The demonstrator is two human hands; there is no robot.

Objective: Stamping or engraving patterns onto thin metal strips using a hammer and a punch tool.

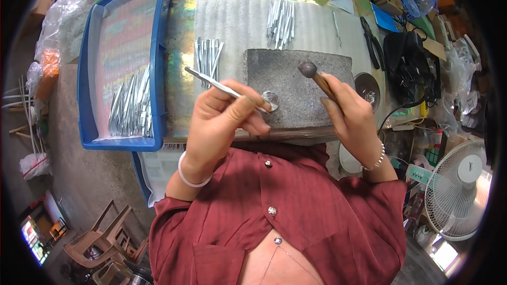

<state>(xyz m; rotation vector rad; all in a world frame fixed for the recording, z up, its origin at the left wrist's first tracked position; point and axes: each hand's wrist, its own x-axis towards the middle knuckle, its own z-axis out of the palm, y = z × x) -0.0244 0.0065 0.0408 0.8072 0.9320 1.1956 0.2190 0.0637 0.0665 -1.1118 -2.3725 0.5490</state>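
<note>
- Silvery metal makes up the slim rod slanting across the centre of the frame; we see the left hand pinching it between thumb and fingers.
- Just beside those fingertips, a small round metal piece lies on the dark block.
- At centre right, the right hand wraps the wooden handle of a hammer, its head above the block.
- We judge that a stray hammer blow could catch the left fingertips, since they sit so near the round piece.
- A loose pinch might let the rod skid, and the unclamped round piece could jump.
- We count one hammer, one block, one round piece and one held rod.
- Beyond, we count three bundles of rods: upper centre, left of centre, and inside one blue tray at left; individual rods overlap too much to count.
</note>
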